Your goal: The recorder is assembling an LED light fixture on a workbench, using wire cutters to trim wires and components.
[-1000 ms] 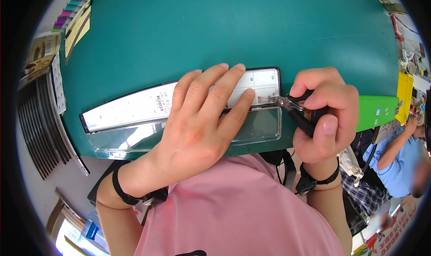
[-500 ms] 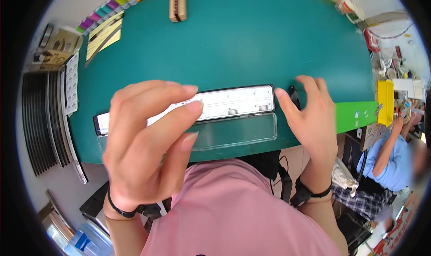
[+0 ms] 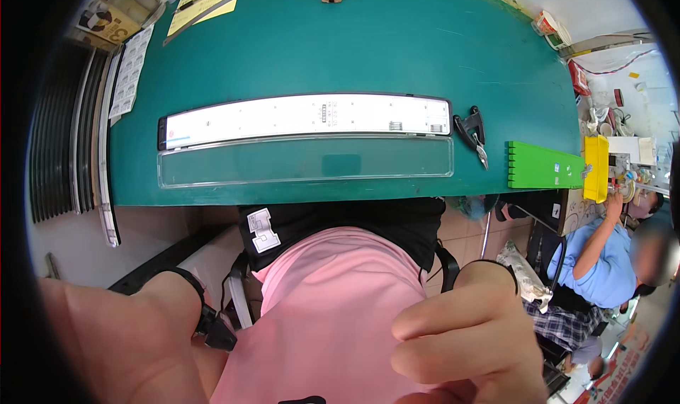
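Hovering close under the camera, well short of the work, the person's right hand (image 3: 467, 340) shows loosely curled fingers with nothing visible in them, while the left hand (image 3: 106, 347) is mostly cut off at the lower edge beside a black wrist strap (image 3: 202, 312), so whether it is open or closed cannot be told. Beyond the pink shirt (image 3: 319, 312), the teal desk (image 3: 368, 43) carries a clear plastic cover (image 3: 304, 161) lying right along its near edge, touching a long white LED panel strip (image 3: 304, 117) behind it. Being so near the lip, the cover could probably slide off if a forearm or the shirt brushed it. Black-handled cutters (image 3: 473, 133) lie just beside the strip's right end, tip toward the edge; a blind reach from below might catch the blades or knock them into the panel. A green slotted block (image 3: 545, 165) overhangs farther right, near a seated co-worker (image 3: 602, 262), and a nudge could tip it.
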